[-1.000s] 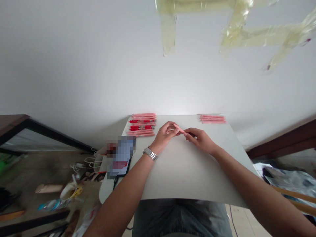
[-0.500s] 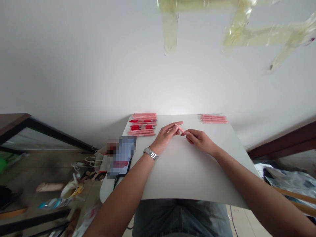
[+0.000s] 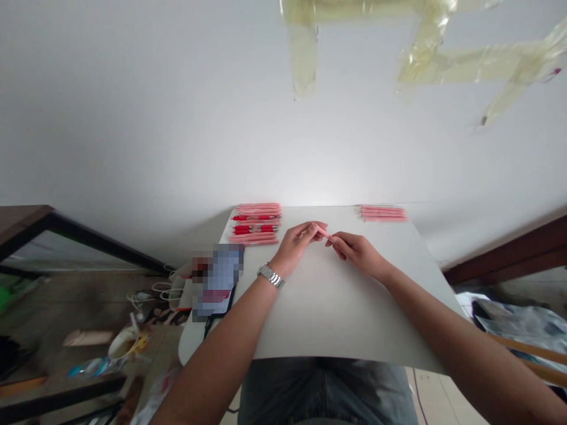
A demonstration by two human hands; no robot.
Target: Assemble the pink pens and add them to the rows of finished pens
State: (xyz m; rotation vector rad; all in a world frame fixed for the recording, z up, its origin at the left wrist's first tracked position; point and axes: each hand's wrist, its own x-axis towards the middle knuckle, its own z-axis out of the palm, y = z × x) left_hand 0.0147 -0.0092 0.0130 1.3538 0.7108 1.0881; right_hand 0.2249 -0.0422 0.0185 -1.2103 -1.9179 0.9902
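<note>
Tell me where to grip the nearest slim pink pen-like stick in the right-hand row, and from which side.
Likely mid-length, from the near side and above: the slim pink stick lies flat and crosswise, its far side close against the other pink sticks, while bare white tabletop borders its near side. The right hand is closer, though occupied.

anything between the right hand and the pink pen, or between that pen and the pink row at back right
Nothing visible: the right hand pinches the pink pen by one end, and the left hand holds the other. Past the hands, only tabletop shows before the row of pink pens.
</note>
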